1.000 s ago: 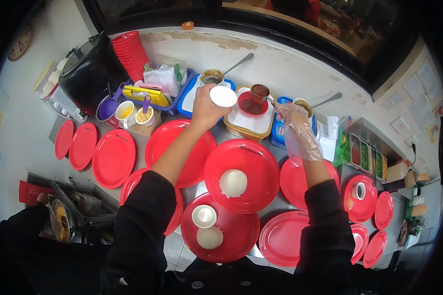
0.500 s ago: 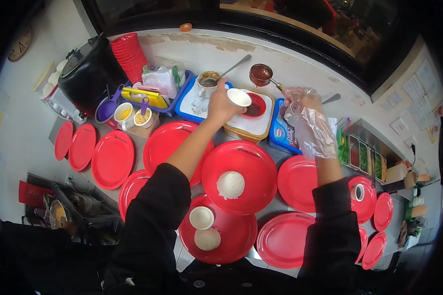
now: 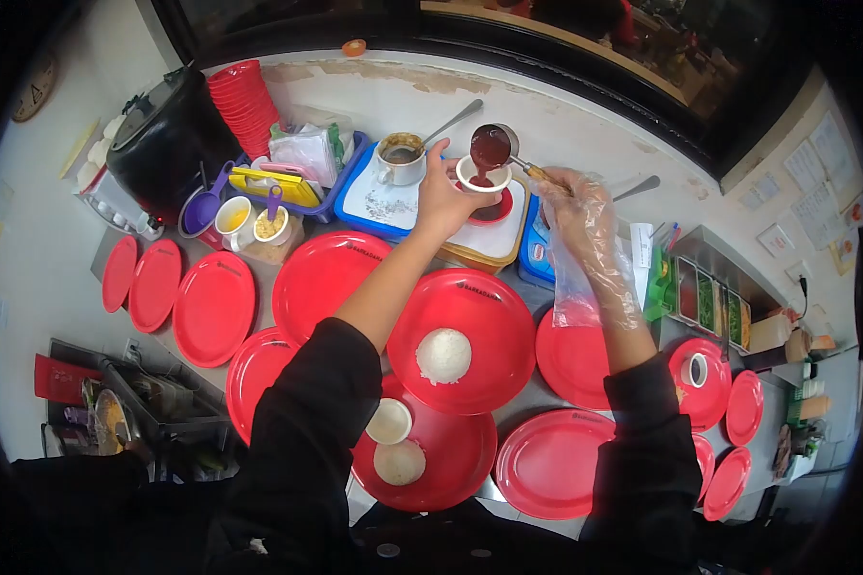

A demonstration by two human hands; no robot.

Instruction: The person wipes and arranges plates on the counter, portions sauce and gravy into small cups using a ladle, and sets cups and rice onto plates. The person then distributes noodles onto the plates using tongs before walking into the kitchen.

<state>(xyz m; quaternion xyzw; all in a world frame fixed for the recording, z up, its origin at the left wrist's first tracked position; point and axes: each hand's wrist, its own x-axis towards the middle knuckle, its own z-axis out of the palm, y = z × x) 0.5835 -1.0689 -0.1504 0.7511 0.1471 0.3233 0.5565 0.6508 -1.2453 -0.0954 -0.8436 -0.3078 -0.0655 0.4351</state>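
My left hand (image 3: 441,203) grips a small white cup (image 3: 481,190) above a red bowl (image 3: 504,211) with dark sauce in it. In my right hand (image 3: 577,209), which wears a clear plastic glove, is the handle of a ladle (image 3: 514,144). The ladle tips over the white cup, and thick dark red sauce runs down into it. Below my forearms, a red plate (image 3: 499,359) bears a mound of rice (image 3: 444,356). A nearer red plate (image 3: 460,460) bears another rice mound (image 3: 399,463) and a white cup (image 3: 389,422).
Several red plates (image 3: 556,470) cover the counter. Behind them are a metal cup (image 3: 401,171) with a spoon, a blue basket (image 3: 328,203), stacked red bowls (image 3: 240,101) and a black cooker (image 3: 168,144). Topping trays (image 3: 710,297) stand right. Another person's hand (image 3: 140,448) shows at lower left.
The ladle has moved left and tilted over the white cup, and sauce now flows into it. My left hand has shifted slightly right, bringing the cup under the ladle.
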